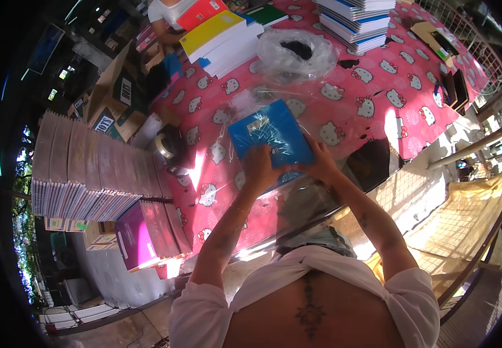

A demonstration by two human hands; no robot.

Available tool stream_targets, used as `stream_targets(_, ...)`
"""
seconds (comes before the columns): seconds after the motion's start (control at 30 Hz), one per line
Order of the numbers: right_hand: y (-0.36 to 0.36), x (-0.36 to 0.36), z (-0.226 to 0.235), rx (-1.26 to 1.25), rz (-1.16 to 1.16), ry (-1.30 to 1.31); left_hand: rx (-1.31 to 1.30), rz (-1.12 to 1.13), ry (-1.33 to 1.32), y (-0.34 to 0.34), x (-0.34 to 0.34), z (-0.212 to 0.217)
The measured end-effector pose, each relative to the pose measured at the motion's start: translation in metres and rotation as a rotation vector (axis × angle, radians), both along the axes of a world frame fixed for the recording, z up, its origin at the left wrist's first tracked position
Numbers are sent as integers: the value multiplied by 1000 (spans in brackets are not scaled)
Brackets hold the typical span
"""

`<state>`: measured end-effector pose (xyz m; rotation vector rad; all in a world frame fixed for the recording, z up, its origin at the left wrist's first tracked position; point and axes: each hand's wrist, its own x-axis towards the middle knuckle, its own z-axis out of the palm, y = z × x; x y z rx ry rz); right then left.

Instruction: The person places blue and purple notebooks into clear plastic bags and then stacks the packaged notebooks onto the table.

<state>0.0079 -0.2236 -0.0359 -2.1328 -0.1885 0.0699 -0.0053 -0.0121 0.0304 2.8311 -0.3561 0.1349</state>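
A blue notebook (280,124), or a small pack of them, lies tilted on the table in front of me, glossy with clear plastic wrap. My left hand (261,168) rests on its near left part, fingers curled down against the wrapped cover. Along the near right edge, my right hand (319,163) holds the notebook, with its thumb stretched toward the left hand. Both hands touch it; some fingertips are hidden. Just beyond lies a crumpled clear plastic bag (274,64) with a dark patch showing in it.
A pink patterned cloth (343,93) covers the table. Spiral notebooks (97,156) are stacked at left beside a tape roll (167,145) and cardboard boxes (117,95). Yellow-topped (213,35) and blue-white book stacks (355,26) stand at the back, near another person's arm (161,29).
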Motion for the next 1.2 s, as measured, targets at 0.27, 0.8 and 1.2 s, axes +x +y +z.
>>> stream_targets(0.27, 18, 75, 4, 259, 47, 284, -1189, 573, 270, 65, 37, -37)
stream_targets(0.8, -15, 25, 116, 657, 467, -23, -1293, 270, -359, 34, -75, 43)
stream_targets(1.2, 130, 91, 93, 929, 832, 281, -1055, 721, -826, -23, -145, 107)
